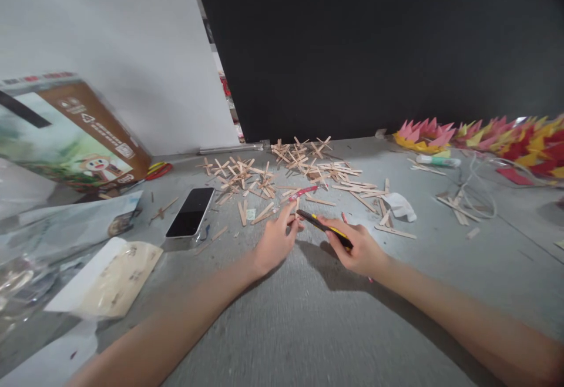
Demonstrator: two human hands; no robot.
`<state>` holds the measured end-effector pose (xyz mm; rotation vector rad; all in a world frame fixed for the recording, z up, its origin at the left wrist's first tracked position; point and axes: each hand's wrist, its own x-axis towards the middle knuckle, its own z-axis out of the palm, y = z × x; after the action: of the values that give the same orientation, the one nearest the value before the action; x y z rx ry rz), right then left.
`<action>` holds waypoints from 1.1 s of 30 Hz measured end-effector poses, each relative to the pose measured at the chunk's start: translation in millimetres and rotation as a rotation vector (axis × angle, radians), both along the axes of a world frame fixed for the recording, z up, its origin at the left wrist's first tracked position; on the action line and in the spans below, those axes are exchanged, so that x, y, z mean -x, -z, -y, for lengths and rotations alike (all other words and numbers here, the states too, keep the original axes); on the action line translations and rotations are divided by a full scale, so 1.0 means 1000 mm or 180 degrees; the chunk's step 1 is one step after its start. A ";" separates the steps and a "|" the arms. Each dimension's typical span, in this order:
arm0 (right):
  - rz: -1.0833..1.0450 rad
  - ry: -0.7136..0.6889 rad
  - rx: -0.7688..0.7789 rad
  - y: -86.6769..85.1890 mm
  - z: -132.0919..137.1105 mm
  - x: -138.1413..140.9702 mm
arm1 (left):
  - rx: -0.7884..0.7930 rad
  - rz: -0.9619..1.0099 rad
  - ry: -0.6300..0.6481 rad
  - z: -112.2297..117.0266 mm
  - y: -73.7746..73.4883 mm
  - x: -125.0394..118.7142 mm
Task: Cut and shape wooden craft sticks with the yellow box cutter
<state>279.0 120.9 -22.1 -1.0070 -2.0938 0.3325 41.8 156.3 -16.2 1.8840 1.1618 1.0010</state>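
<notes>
My right hand is wrapped round a black-and-yellow utility knife, its front end pointing left toward my other hand. My left hand is closed in a pinch on a small wooden craft stick, mostly hidden by the fingers. The knife's tip is close to the stick; whether they touch I cannot tell. Just beyond my left fingertips lies a thin red item. Bits of something pink show around my right hand, mostly covered by it. Farther back are piles of crossed sticks and loose sticks.
A phone lies left, near a paper packet and plastic wrap. A printed box stands behind them. On the right are crumpled tissue, a glue stick, a cable and folded-paper pieces. A black panel rises behind.
</notes>
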 end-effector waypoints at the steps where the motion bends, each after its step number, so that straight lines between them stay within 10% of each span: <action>1: 0.0019 -0.0001 -0.0047 -0.001 0.002 0.001 | -0.0008 0.0009 0.0008 0.001 0.000 0.000; 20: 0.0350 0.0166 -0.0346 0.002 0.008 0.010 | 0.0384 0.0752 0.0112 0.003 0.001 -0.002; 33: 0.0237 0.0003 -0.0142 -0.001 0.002 0.007 | -0.0096 0.0103 -0.0299 -0.005 0.013 0.005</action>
<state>272.5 119.0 -21.4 -1.0079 -2.1578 0.2501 37.2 161.6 -29.4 1.8441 1.2321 1.1019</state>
